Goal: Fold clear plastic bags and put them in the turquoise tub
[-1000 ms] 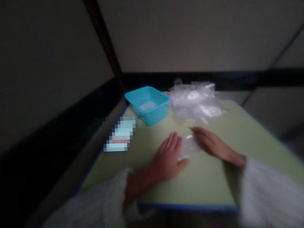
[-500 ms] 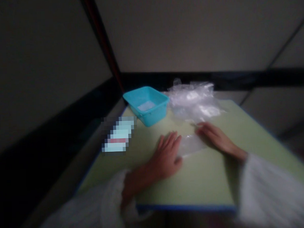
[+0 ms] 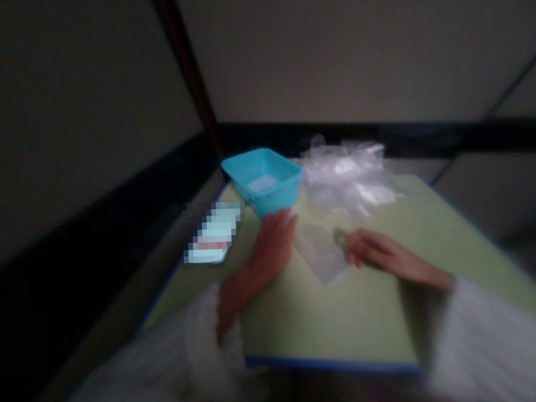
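Observation:
A small clear plastic bag (image 3: 323, 260) lies flat on the table between my hands. My left hand (image 3: 273, 245) is to its left, palm down with the fingers stretched out, just in front of the blue plastic basket (image 3: 274, 201). At the bag's right edge, my right hand (image 3: 377, 253) has its fingers curled in. Blur hides what is between those fingertips, if anything. Inside the basket is a whitish flat piece (image 3: 262, 183).
A pile of clear plastic bags (image 3: 348, 177) lies at the back of the pale green, blue-edged table (image 3: 334, 327). On the left edge rests a phone (image 3: 214, 235) with its screen blurred out. Walls (image 3: 355, 57) stand behind and to the left.
My left hand has moved off the bag, left and away from me towards the basket. The bag now lies turned at a different angle. My right hand has shifted slightly, its fingers more curled.

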A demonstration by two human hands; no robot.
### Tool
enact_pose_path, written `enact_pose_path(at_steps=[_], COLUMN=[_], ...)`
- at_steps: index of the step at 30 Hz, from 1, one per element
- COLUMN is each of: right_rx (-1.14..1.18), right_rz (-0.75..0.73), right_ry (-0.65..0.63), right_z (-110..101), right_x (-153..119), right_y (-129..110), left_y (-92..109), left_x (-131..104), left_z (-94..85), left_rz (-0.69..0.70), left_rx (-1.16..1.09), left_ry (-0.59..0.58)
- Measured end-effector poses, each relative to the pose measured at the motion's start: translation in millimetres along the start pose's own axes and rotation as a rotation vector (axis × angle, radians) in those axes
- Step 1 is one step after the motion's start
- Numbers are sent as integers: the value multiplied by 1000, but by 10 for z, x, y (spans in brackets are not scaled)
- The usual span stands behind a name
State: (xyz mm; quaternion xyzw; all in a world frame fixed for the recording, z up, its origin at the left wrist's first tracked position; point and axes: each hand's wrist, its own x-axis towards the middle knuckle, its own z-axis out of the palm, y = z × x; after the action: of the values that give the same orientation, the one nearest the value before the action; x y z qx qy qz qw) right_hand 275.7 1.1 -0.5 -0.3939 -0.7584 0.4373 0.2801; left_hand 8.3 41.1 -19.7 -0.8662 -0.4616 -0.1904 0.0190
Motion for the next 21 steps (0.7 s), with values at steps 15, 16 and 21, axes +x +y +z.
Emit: enact_pose_path(at_steps=[15, 16, 21], right_rx=[-450, -470, -558], right_rz=[-270, -267, -271], right_ry=[-221, -224, -248], right_z=[-113, -112, -104], right_x=[-109, -110, -118], right_y=[-136, -139, -142], left_y=[387, 376, 365], left_x=[-238, -238, -238], left_z=[-147, -137, -98], left_rz=[559, 557, 553], left_rx=[-286, -283, -293], left_ry=[-389, -399, -397])
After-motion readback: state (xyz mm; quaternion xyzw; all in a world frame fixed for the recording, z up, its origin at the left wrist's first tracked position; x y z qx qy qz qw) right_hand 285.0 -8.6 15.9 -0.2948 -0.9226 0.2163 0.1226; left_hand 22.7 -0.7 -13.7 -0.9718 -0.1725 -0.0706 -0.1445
